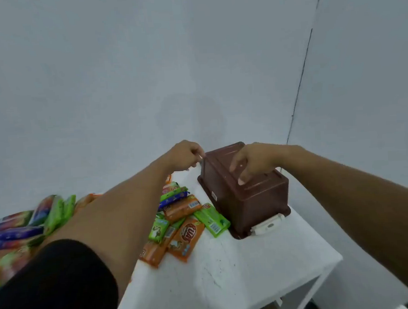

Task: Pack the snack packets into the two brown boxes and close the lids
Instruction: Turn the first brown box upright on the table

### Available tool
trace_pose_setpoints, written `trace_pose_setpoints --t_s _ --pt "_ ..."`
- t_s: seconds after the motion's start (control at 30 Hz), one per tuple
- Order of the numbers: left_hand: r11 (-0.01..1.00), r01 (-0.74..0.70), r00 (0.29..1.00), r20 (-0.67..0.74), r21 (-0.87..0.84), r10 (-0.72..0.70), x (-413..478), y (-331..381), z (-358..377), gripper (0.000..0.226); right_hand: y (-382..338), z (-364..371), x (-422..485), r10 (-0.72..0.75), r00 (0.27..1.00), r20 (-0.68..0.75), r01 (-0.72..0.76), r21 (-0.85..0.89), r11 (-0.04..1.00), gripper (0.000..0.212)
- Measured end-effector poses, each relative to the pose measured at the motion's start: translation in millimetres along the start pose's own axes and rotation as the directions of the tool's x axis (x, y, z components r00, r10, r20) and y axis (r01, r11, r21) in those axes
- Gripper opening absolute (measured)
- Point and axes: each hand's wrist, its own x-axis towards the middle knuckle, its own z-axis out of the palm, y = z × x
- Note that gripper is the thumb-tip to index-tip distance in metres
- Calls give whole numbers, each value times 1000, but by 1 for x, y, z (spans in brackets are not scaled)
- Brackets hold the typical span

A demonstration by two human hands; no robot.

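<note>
You are reaching both bare arms forward over the white worktop (229,279), which is standing against a pale wall. Your right hand (253,162) is resting on top of the brown plastic box (246,194) — the box is sitting upside down, its ribbed base facing up and its flared rim against the worktop near the far right corner. The right fingers (241,179) are lying loosely spread across that base, the fingertips pressing down on it rather than gripping. Your left hand (186,156) is hovering at the far left edge of the same box, its fingers curled in together with the tips touching the upper edge; whether they are pinching anything there is something you cannot tell. A white clip latch (268,225) is sticking out from the near end of the box at worktop level. Just left of the box, a loose heap of snack packets (183,220) is lying flat on the worktop — orange ones, bright green ones and a blue one overlapping each other, the nearest green packet touching the rim of the box. Farther left, past your forearm and black sleeve (53,287), more packets (28,224) in green, blue and orange are piling up in a blurred stack at the edge of the view.
</note>
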Motion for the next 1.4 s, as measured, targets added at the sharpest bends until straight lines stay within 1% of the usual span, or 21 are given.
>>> trace_pose_setpoints --t_s 0.07,0.13,0.2,0.27,0.33,0.4,0.5,0.6,0.7,0.87,0.93,1.0,1.07,1.13,1.2,1.23,1.3,1.33,1.4 --pt "999 35 999 -28 3 -35 9 0 10 35 3 3 -6 13 998 69 -6 -102 995 76" --pt "996 84 996 -10 -3 -84 15 -2 24 53 10 18 -10 25 992 122 3 -223 975 100" --pt "993 116 993 10 -4 -116 23 -5 35 70 17 28 -12 42 988 152 11 -329 944 114" --pt "989 143 990 24 -41 -142 28 -7 44 74 20 37 -17 55 985 164 14 -390 921 120" --pt "981 173 985 45 -92 -169 31 -11 50 62 22 46 -20 49 986 158 21 -412 911 120" --pt "976 180 982 78 -124 -171 32 -15 53 51 23 53 -20 20 992 121 36 -440 897 116" --pt "949 197 979 94 -246 -179 35 -20 54 57 27 60 -18 -52 998 20 55 -485 873 102" --pt "899 220 975 109 -377 -193 33 -22 51 62 27 61 -22 -91 996 -17 65 -576 815 93" --pt "886 193 980 126 -421 -154 29 -21 43 68 30 58 -35 -138 989 -56 67 -659 749 89" --pt "865 96 995 60 -493 -77 21 3 18 75 39 30 -58 -205 958 -201 22 -659 752 86" --pt "872 58 998 29 -486 -51 16 13 5 75 39 16 -64 -229 943 -242 18 -648 761 85" --pt "885 21 999 -15 -465 -32 7 19 -9 77 35 5 -71 -259 922 -287 23 -629 777 85" --pt "888 -4 998 -61 -460 -27 -5 22 -23 78 31 -4 -77 -295 891 -344 47 -577 816 82" --pt "887 -14 995 -98 -461 -35 -21 24 -38 81 29 -10 -81 -318 844 -432 96 -461 882 78" --pt "888 -8 992 -118 -460 -52 -40 20 -53 83 24 -14 -84 -309 806 -505 173 -298 939 75" --pt "886 -2 991 -122 -463 -62 -51 16 -60 83 19 -17 -86 -267 804 -532 197 -186 963 73" --pt "884 13 988 -128 -467 -82 -72 6 -72 83 5 -19 -89 -144 838 -527 203 56 978 69" --pt "880 16 988 -130 -474 -88 -83 1 -78 81 -1 -18 -89 -109 854 -509 215 154 964 68" --pt "870 13 987 -135 -492 -91 -108 -9 -91 78 -13 -14 -86 -84 869 -487 266 317 910 66"
